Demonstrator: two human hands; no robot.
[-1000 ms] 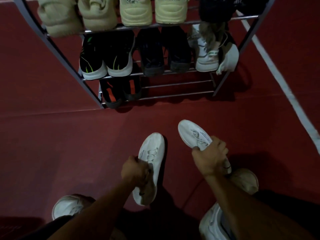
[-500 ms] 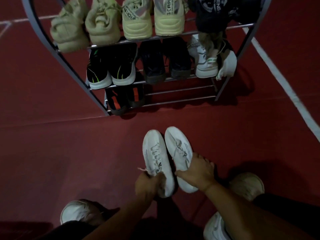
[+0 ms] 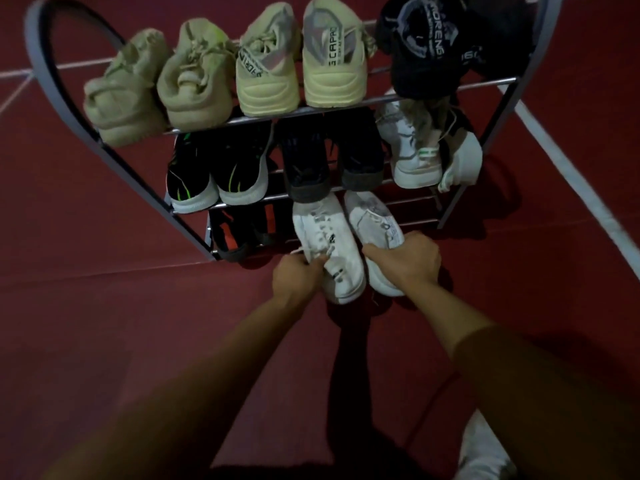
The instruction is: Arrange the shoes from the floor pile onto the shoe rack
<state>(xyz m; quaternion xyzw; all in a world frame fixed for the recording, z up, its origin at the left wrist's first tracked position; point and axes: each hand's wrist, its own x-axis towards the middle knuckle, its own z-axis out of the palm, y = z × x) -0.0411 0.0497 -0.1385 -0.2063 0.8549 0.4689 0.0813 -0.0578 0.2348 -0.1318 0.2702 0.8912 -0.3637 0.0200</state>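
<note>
- The black and orange shoes (image 3: 239,230) are sitting at the left of the bottom shelf; the incoming left toe is risking nudging them if it is drifting left.
- The left hand (image 3: 294,277) is pinching the left white sneaker (image 3: 329,247) at its laces, a thin hold that is likely to let the heel swing.
- The right hand (image 3: 407,259) is wrapping closed over the right white sneaker (image 3: 375,233), toes entering the shoe rack (image 3: 52,84) near the dark shoes' (image 3: 332,161) middle shelf, risking a snag.
</note>
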